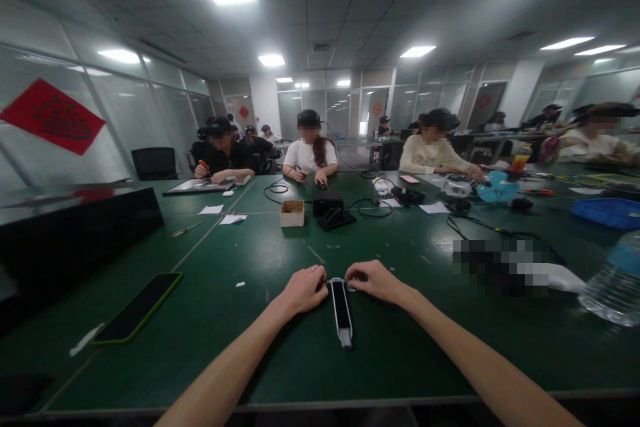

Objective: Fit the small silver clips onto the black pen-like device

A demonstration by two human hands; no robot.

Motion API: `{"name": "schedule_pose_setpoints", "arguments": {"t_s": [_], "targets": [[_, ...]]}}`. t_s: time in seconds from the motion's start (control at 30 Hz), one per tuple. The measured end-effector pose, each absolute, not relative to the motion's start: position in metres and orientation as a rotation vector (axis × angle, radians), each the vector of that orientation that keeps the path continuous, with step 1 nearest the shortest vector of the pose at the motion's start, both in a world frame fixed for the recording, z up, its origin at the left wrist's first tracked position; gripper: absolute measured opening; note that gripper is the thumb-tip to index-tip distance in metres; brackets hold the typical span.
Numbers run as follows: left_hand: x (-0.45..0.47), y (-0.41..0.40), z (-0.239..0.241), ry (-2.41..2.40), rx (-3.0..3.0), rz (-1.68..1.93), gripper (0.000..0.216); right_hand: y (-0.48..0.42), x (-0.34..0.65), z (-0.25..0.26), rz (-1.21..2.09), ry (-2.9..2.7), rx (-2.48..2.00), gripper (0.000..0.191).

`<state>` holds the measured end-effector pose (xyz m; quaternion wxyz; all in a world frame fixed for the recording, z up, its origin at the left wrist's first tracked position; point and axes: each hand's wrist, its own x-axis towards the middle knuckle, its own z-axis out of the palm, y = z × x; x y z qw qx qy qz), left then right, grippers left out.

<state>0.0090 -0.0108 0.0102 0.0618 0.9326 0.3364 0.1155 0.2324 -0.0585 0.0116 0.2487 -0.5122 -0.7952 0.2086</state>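
Note:
A narrow, long object (342, 310) with a white frame and a dark middle lies on the green table, its grey-white end towards me. At the left of its far end is my left hand (306, 288), closed with fingers bent inward. My right hand (375, 280) is at the other side of that end, thumb and forefinger pinched together. Both sets of fingertips are close to or touching the object's far corners; whatever they pinch is too small to make out. A small pale piece shows just under the right fingertips.
A phone in a green case (140, 308) lies left. Ahead are a small cardboard box (292, 213), a black stand (334, 213) and a screwdriver (188, 229). A water bottle (614, 280), cables and a blue tray (606, 211) are right. Several people sit opposite.

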Motion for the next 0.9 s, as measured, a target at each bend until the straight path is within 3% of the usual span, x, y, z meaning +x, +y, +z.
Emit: {"name": "schedule_pose_setpoints", "arguments": {"t_s": [0.53,0.77,0.9], "targets": [[0.008,-0.009,0.009,1.008,2.838,0.352,0.007,-0.055,0.238,0.012,0.374,-2.251,-1.376,0.022],[0.010,-0.010,0.010,1.046,2.837,0.305,0.006,-0.040,0.292,0.008,0.055,-2.094,-1.813,0.027],[0.012,-0.012,0.009,1.063,2.851,0.321,0.006,-0.030,0.318,-0.007,0.041,-2.107,-1.922,0.028]]}}
